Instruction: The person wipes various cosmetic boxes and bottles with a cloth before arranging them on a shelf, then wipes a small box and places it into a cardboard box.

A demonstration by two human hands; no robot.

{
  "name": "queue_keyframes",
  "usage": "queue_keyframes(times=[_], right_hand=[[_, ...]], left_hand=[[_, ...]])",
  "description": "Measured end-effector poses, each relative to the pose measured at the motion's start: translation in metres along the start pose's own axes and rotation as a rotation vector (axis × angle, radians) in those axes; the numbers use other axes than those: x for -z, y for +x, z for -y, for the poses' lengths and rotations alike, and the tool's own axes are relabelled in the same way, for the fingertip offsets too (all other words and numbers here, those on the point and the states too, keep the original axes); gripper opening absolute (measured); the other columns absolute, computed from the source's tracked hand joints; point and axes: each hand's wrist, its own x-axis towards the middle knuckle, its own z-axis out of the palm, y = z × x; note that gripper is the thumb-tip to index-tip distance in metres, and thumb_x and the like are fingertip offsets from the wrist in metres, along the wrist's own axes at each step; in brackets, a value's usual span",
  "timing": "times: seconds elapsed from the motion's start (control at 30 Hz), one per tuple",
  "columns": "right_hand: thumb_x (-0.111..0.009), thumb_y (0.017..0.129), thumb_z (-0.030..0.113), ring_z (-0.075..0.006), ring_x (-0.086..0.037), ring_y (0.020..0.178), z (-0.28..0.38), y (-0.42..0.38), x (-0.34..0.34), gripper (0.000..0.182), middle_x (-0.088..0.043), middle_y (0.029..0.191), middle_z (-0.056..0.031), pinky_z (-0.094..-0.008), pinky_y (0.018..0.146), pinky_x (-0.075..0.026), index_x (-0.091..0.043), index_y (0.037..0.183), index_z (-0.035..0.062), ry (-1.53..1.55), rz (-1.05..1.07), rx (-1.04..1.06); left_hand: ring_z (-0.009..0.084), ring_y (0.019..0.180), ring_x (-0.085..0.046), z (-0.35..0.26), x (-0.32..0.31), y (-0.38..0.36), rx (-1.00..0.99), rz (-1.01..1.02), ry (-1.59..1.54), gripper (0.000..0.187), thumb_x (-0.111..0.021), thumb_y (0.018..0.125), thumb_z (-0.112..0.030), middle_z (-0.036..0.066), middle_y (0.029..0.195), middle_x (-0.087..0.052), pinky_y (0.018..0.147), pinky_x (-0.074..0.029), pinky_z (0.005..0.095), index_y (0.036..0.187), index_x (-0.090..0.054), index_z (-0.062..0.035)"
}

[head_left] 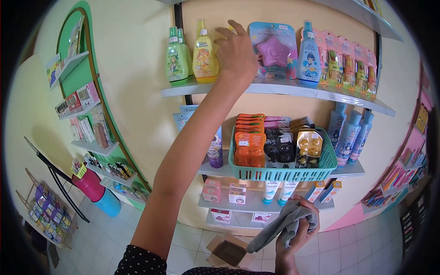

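My left hand is raised at the top shelf, its fingers apart beside a yellow spray bottle. Part of something yellow shows behind the fingertips; whether they touch it is hidden. Green bottles stand to the left, and a card pack with a purple star is to the right, near a blue spray bottle. Lower down, my right hand is closed around a grey cloth, which hangs toward the left, below the lower shelves.
A teal basket of carded packs sits on the middle shelf, with blue bottles at its right. Small boxes and white tubes stand below. An open cardboard box is on the floor. Pink and blue bins stand left.
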Motion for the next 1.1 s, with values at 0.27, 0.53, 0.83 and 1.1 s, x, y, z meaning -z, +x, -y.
queue_keyframes(times=[0.27, 0.53, 0.83, 1.1], right_hand=[[-0.042, 0.068, 0.008, -0.0256, -0.052, 0.084, -0.002, 0.000, 0.001, 0.025, -0.054, 0.088, -0.0207, -0.0350, 0.077, -0.043, -0.051, 0.086, -0.0062, 0.024, 0.007, -0.053], [-0.043, 0.075, 0.014, -0.0250, -0.055, 0.072, -0.003, 0.000, -0.003, 0.024, -0.053, 0.088, -0.0190, -0.0352, 0.066, -0.049, -0.049, 0.091, -0.0038, 0.100, -0.026, -0.131], [-0.051, 0.072, 0.006, -0.0208, -0.053, 0.079, 0.000, 0.009, -0.027, 0.027, -0.051, 0.093, -0.0164, -0.0308, 0.074, -0.042, -0.044, 0.098, 0.0014, 0.172, -0.002, -0.176], [-0.046, 0.064, -0.006, -0.0192, -0.050, 0.085, -0.019, 0.011, -0.049, 0.018, -0.052, 0.092, -0.0155, -0.0283, 0.076, -0.039, -0.052, 0.080, -0.0006, 0.071, 0.308, 0.009]], left_hand=[[0.0366, 0.077, -0.056, -0.002, 0.002, -0.001, 0.013, 0.085, -0.090, 0.068, -0.062, 0.069, -0.011, 0.027, 0.091, -0.048, 0.063, -0.049, 0.0356, 0.122, -0.023, 0.0068], [0.0276, 0.089, -0.049, -0.009, 0.086, -0.017, 0.053, -0.053, -0.418, 0.060, -0.053, 0.076, -0.011, 0.015, 0.097, -0.047, 0.076, -0.039, 0.0391, 0.124, -0.021, 0.0048], [0.0232, 0.116, -0.032, 0.015, 0.121, -0.207, 0.236, 0.584, -1.527, 0.063, -0.043, 0.082, -0.010, 0.016, 0.131, -0.021, 0.084, -0.038, 0.0304, 0.131, -0.005, 0.0009], [0.0257, 0.119, -0.028, 0.023, 0.120, -0.250, 0.440, 0.613, -1.565, 0.067, -0.047, 0.079, -0.017, 0.015, 0.132, -0.019, 0.087, -0.036, 0.0357, 0.131, -0.007, 0.0001]])
